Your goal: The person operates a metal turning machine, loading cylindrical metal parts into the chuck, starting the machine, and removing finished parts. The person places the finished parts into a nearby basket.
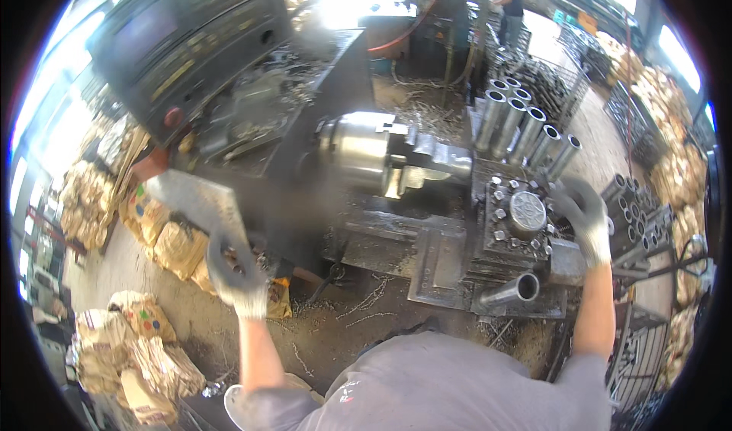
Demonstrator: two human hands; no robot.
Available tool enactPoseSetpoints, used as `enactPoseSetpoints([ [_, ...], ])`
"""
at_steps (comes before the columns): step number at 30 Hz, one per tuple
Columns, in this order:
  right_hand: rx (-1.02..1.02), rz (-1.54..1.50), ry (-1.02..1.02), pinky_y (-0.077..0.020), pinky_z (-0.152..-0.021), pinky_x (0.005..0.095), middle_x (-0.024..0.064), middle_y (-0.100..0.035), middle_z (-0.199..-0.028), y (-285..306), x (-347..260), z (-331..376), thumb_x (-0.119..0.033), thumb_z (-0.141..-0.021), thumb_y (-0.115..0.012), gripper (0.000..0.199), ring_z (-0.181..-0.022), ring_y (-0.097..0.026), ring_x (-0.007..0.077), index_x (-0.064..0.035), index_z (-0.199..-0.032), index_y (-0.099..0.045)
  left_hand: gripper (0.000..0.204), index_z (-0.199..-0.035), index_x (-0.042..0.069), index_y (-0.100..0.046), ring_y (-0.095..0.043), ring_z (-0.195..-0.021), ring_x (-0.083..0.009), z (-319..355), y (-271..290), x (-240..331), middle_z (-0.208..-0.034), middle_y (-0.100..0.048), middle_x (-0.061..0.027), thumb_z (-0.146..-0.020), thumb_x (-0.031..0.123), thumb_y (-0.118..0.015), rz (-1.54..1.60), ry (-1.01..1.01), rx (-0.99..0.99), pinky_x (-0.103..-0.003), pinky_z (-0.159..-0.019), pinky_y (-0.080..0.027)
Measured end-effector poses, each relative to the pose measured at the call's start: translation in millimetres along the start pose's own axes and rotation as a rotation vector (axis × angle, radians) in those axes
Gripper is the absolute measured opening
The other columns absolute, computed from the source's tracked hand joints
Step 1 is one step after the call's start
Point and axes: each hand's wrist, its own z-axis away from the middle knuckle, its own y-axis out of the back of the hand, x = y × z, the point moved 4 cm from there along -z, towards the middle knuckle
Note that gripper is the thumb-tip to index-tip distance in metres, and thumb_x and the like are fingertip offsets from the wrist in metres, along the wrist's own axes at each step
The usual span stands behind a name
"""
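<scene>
Where the big metal block (503, 239) sits, right of the shiny chuck (360, 150), my right hand (587, 216) curls beside it. My left hand (238, 280) curls by a grey plate's (201, 199) low end. I can't tell if either holds something. Metal tubes (528, 135) stand just behind the block.

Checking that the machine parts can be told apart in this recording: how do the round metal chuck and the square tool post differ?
The chuck is a rounded drum, while the tool post is blocky. The chuck's side looks bright and smooth; the tool post is darker, with bolts around a round cap. The right gloved hand is beside the tool post; neither hand is at the chuck. Both are metal.
</scene>
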Motion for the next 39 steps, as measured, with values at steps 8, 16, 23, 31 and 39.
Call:
enactPoseSetpoints([
  [8, 0.226, -0.129, -0.160, -0.0618, -0.085, 0.0305, 0.0104, -0.078, -0.107, 55, 87, 176, 0.001, -0.097, -0.065, 0.036, -0.092, -0.073, 0.0144, 0.0065, -0.133, -0.068, 0.084, -0.174, 0.007, -0.012, -0.076, -0.110, -0.0445, -240, -172, -39, -0.120, -0.075, -0.0325, -0.102, 0.024, -0.052, -0.527, 0.115, -0.740, -0.053, -0.096, -0.060],
  [16, 0.198, -0.139, -0.240, -0.0605, -0.085, 0.0277, 0.0120, -0.081, -0.104, 56, 104, 223, 0.002, -0.093, -0.073, 0.036, -0.094, -0.075, 0.0136, 0.0074, -0.129, -0.070, 0.056, -0.156, 0.004, -0.054, -0.076, -0.107, -0.0433, -154, -94, 68, -0.127, -0.075, -0.0268, -0.108, 0.033, -0.060, -0.040, -0.220, -0.218, -0.052, -0.095, -0.059],
  [23, -0.109, -0.269, -0.312, -0.0611, -0.086, 0.0287, 0.0139, -0.081, -0.111, 11, 153, 202, -0.001, -0.090, -0.079, 0.049, -0.095, -0.075, 0.0146, 0.0063, -0.136, -0.066, 0.027, -0.119, 0.005, -0.078, -0.079, -0.096, -0.0312, 260, 9, 97, -0.106, -0.080, -0.0183, -0.097, 0.019, -0.072, 0.306, 0.448, -1.346, -0.039, -0.085, -0.061],
  [31, -0.336, 0.169, -0.032, -0.0610, -0.079, 0.0369, 0.0209, -0.081, -0.096, -85, 144, 155, -0.027, -0.078, -0.092, 0.044, -0.090, -0.080, 0.0197, 0.0016, -0.108, -0.076, 0.050, -0.130, 0.013, -0.077, -0.071, -0.123, -0.0403, 393, 169, 99, -0.126, -0.077, -0.0215, -0.095, 0.047, -0.067, -0.110, 0.940, -1.531, -0.046, -0.107, -0.055],
  [39, -1.022, 0.024, 0.368, -0.0588, -0.071, 0.0344, 0.0161, -0.076, -0.081, -305, 84, 331, -0.024, -0.092, -0.076, 0.016, -0.080, -0.079, 0.0253, -0.0080, -0.093, -0.076, 0.051, -0.135, 0.015, -0.074, -0.070, -0.126, -0.0410, 511, 391, 62, -0.131, -0.075, -0.0217, -0.096, 0.047, -0.065, -0.217, 1.409, -1.051, -0.047, -0.109, -0.055],
])
